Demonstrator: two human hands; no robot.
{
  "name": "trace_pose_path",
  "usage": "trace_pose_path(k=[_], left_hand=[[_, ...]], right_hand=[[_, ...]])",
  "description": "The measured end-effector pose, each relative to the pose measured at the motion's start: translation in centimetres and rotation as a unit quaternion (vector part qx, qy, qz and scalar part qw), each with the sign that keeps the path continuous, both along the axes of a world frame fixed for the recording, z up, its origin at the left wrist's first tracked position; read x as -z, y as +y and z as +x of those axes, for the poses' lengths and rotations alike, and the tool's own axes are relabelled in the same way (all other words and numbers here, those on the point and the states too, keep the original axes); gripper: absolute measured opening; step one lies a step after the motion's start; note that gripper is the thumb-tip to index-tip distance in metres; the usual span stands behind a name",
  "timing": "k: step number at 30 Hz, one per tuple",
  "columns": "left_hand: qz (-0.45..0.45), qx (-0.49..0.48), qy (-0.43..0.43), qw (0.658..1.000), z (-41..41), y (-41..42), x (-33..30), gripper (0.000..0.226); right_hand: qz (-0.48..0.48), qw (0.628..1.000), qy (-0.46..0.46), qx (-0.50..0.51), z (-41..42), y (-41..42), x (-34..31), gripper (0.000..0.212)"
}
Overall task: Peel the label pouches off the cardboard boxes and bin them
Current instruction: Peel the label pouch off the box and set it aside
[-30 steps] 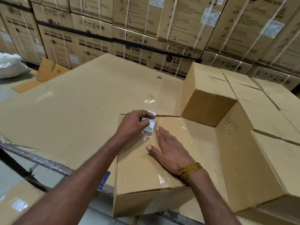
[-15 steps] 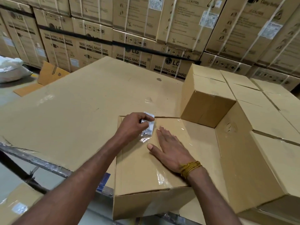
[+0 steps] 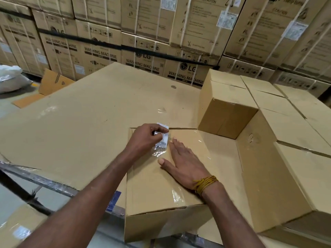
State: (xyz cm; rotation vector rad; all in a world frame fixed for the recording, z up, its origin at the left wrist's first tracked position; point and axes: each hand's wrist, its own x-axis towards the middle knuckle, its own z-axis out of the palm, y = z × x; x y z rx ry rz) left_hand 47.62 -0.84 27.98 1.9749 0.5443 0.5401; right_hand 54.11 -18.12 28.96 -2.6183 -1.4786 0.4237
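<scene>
Now the left hand (image 3: 146, 138) pinches the label pouch (image 3: 162, 140) near the far edge of the box (image 3: 161, 190), fingers curled round it so it can be pulled up; part of the clear film looks stuck to the lid still, I think; the right hand (image 3: 182, 165) lies flat with fingers spread on the lid, just beside the pouch, likely to hold the box down while the pull goes on; the box sits on the counter (image 3: 86, 126), next to more boxes (image 3: 286, 122); no bin shows, though a white bag (image 3: 12, 77) lies far left on the floor.
</scene>
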Motion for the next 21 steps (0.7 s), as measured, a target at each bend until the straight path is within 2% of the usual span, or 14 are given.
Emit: trace_pose_path(k=[5, 11, 13, 17, 21], left_hand=[[0.013, -0.004, 0.002, 1.000, -0.1, -0.1, 0.0, 0.031], [0.030, 0.006, 0.012, 0.999, 0.1, 0.0, -0.1, 0.032], [0.021, 0.003, 0.009, 1.000, -0.1, -0.1, 0.0, 0.033], [0.029, 0.000, 0.006, 1.000, -0.3, -0.2, -0.2, 0.034], [0.034, -0.002, 0.009, 0.999, -0.4, -0.5, -0.6, 0.033]], right_hand=[[-0.020, 0.996, 0.037, -0.074, -2.1, -5.2, -0.7, 0.079], [-0.006, 1.000, -0.006, 0.026, 2.4, -0.3, 0.1, 0.082], [-0.004, 0.999, -0.019, 0.027, 1.9, 0.6, 0.3, 0.087], [-0.004, 0.999, 0.015, -0.051, -1.5, -3.3, -0.2, 0.084], [-0.047, 0.993, 0.034, -0.099, -1.6, -6.7, -0.9, 0.084]])
